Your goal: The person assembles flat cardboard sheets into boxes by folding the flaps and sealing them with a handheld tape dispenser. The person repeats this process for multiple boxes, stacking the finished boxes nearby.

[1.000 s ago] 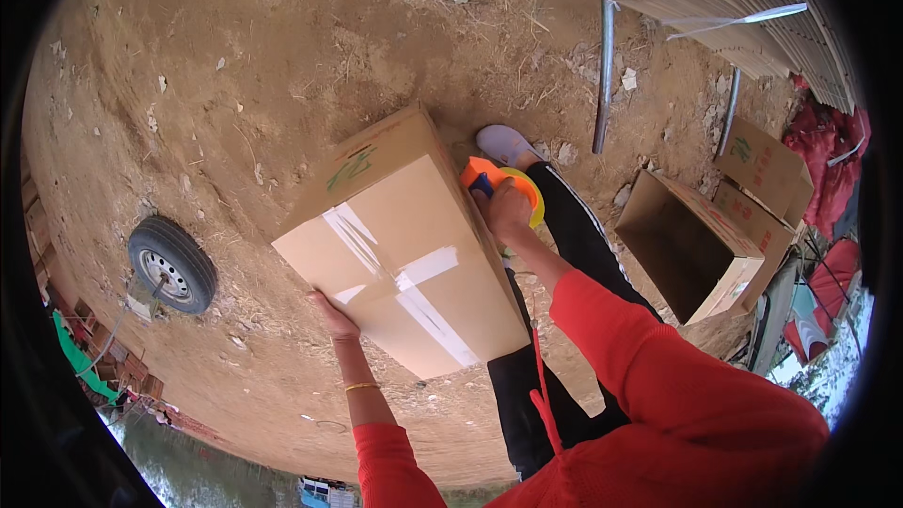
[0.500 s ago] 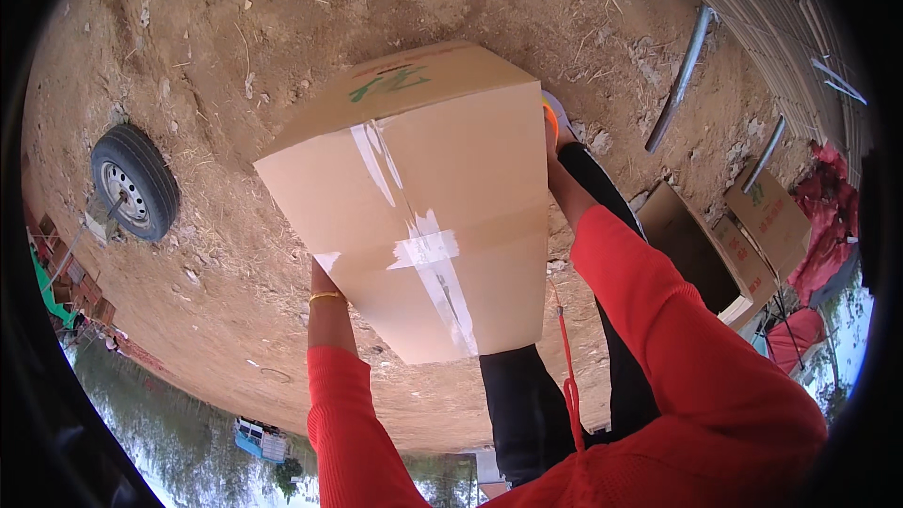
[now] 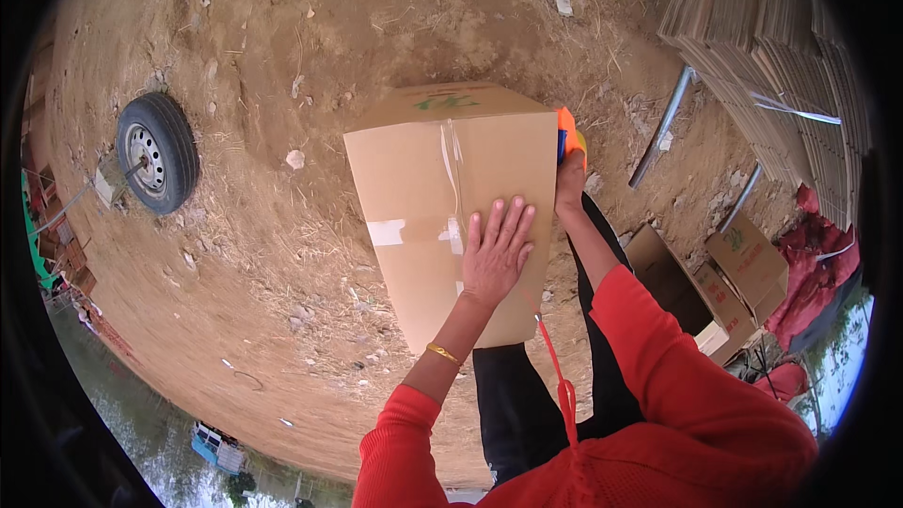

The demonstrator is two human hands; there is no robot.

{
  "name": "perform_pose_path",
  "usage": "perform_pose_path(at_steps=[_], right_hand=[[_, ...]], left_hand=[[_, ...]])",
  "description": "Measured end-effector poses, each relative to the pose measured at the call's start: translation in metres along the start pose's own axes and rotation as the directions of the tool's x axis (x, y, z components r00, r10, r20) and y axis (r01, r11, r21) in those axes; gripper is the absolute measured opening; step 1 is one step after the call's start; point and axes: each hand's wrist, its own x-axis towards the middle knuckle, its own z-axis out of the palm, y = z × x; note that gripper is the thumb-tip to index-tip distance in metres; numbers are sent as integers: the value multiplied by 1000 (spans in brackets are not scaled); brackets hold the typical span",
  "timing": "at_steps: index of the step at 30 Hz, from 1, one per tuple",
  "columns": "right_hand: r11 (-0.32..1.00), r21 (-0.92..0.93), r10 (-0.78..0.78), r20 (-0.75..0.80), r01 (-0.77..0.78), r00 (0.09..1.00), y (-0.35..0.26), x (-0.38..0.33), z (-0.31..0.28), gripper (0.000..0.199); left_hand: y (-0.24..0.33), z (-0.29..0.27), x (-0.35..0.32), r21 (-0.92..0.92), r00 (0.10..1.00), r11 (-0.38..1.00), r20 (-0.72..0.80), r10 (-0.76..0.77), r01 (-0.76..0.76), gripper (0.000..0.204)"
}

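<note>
Brown box (image 3: pixel 400 174) with crossed white tape (image 3: pixel 386 231). Hands apart: left hand (image 3: pixel 496 259) flat on it, right hand (image 3: pixel 571 181) clamped on a dispenser (image 3: pixel 565 119) beside the box.

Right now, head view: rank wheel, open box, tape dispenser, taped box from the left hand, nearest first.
1. Taped box: directly under the left hand, touching.
2. Tape dispenser: at the right hand, along the taped box's right side.
3. Open box: on the ground, to the right.
4. Wheel: far off to the left.
</note>
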Motion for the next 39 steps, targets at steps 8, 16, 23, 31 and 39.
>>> perform_pose_path(at_steps=[8,16,23,31,39], right_hand=[[960,-273,-41,95,65,995,-2,9,3,53],[966,-189,-138,204,177,969,-104,33,13,61],[904,-80,-364,370,420,855,-162,4,-92,49],[789,-74,-308,811,610,497,-192,-65,-156,57],[691,-93,-138,956,717,258,-196,-103,-142,67]], left_hand=[[-21,4,-100,-129,965,957,9,-261,259,69],[-69,18,-122,-505,359,357,-97,-928,786,85],[-52,-23,-95,-692,392,468,-281,-876,550,70],[-20,-90,-37,-985,712,-146,36,-701,-93,47],[-31,-74,-87,-825,763,-554,284,-581,-114,12]])
